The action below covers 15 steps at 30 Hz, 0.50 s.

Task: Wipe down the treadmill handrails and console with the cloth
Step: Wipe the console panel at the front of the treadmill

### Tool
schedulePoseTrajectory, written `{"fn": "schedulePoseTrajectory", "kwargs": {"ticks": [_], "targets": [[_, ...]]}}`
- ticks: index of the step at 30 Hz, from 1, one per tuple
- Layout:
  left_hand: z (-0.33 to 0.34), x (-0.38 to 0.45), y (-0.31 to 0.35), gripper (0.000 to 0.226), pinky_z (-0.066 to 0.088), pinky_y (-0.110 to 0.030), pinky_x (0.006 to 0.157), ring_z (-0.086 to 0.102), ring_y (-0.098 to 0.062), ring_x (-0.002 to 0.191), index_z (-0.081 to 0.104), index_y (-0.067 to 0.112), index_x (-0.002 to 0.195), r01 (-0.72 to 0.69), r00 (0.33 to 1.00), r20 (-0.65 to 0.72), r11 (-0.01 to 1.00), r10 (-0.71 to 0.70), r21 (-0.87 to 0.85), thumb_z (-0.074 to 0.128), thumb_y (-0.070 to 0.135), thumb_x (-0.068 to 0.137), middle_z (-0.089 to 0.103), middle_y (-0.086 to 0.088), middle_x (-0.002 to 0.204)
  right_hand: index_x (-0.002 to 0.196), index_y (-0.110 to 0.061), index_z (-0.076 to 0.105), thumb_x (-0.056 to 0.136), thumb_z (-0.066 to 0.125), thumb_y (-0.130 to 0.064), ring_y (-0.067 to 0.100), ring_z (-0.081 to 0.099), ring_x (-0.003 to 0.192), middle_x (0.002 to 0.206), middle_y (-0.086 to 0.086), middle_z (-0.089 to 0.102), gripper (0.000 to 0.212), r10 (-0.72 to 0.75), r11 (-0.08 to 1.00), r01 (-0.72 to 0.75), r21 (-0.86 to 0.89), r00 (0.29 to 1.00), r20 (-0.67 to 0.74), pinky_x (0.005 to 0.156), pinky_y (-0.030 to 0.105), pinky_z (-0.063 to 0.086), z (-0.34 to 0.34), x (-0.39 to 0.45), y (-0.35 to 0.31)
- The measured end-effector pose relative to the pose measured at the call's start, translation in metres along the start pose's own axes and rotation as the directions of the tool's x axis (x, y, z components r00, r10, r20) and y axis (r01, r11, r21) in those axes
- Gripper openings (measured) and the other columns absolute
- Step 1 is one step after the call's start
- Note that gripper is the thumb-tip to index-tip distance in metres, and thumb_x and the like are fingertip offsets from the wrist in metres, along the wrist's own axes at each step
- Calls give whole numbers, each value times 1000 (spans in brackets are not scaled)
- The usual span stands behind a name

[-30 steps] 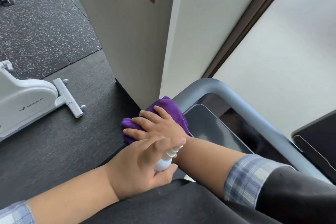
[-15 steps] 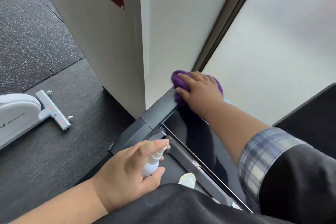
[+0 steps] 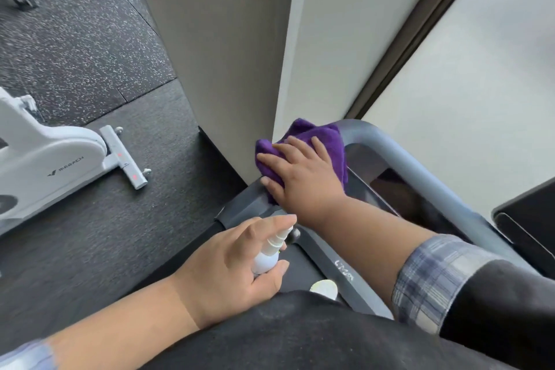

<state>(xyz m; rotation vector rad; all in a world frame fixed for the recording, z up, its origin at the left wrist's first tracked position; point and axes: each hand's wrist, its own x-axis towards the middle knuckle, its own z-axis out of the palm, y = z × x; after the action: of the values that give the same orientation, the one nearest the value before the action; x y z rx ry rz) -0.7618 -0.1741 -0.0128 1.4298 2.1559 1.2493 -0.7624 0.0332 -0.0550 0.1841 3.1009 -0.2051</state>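
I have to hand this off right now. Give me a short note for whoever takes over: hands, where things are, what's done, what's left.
Right hand: fingers spread flat, pressing the purple terry cloth onto the left corner of the grey tubular treadmill handrail.
Left hand: grips the small white spray bottle, index finger on its nozzle, above the dark console deck.
Done: cannot tell how much is already wiped.
Left: the handrail's run to the right and the glossy black console screen.

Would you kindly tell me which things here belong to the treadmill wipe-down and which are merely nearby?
Part of the job:
purple cloth, pressed under the right hand
grey handrail
console screen
spray bottle, gripped by the left hand

Just nearby:
white exercise bike
speckled floor mat
wall pillar
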Motion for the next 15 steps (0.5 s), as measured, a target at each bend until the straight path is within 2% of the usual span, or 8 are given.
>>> {"fn": "schedulePoseTrajectory", "kwargs": {"ticks": [3,5,6,8,10,12,15], "targets": [[-2,-6,1,63,50,-16,79,58,5,88,33,33,138,15,1000,6,1000,-15,-18,65,31,83,56,19,106,140,-39,51,95,38,-63,26,43,136,138,-5,57,52,-226,974,225,24,974,20,117,54,19,15,-10,-38],[-2,-8,0,63,50,-17,78,59,4,86,34,33,138,9,1000,6,1000,-9,-15,65,30,83,57,18,105,140,-38,50,87,60,-57,29,45,135,138,-1,56,58,-361,932,361,-16,932,-19,115,55,24,23,-18,-46],[-2,-9,-1,64,50,-18,78,59,4,86,34,33,138,6,1000,5,1000,-6,-13,65,29,83,58,17,104,142,-37,49,83,68,-53,29,44,136,140,0,55,64,-409,912,408,-34,912,-16,114,55,25,23,-21,-46],[-1,-9,-2,64,49,-15,80,57,8,87,34,32,138,3,1000,-6,1000,-3,-1,65,28,83,57,18,104,145,-37,46,79,73,-48,29,42,137,144,2,51,72,-451,891,451,-47,893,4,115,54,24,18,-21,-40],[0,-7,-1,62,46,-10,83,56,11,88,35,30,138,8,1000,-23,1000,-8,12,64,29,83,57,20,105,148,-36,43,83,68,-49,28,40,139,147,2,49,71,-437,897,438,-51,899,33,117,51,21,12,-17,-32],[2,-3,2,62,45,-9,84,56,11,89,36,30,138,3,1000,-28,1000,-3,26,64,31,83,58,17,105,149,-37,40,90,58,-54,26,36,141,148,0,48,64,-361,932,362,-35,932,36,118,50,17,10,-13,-19],[1,-2,3,61,43,-7,83,53,15,91,36,29,138,2,1000,-13,998,-1,58,62,34,83,58,18,105,148,-38,42,94,35,-67,24,32,143,149,-2,46,62,-106,994,106,-8,994,-2,120,50,12,-1,-6,15]]}}
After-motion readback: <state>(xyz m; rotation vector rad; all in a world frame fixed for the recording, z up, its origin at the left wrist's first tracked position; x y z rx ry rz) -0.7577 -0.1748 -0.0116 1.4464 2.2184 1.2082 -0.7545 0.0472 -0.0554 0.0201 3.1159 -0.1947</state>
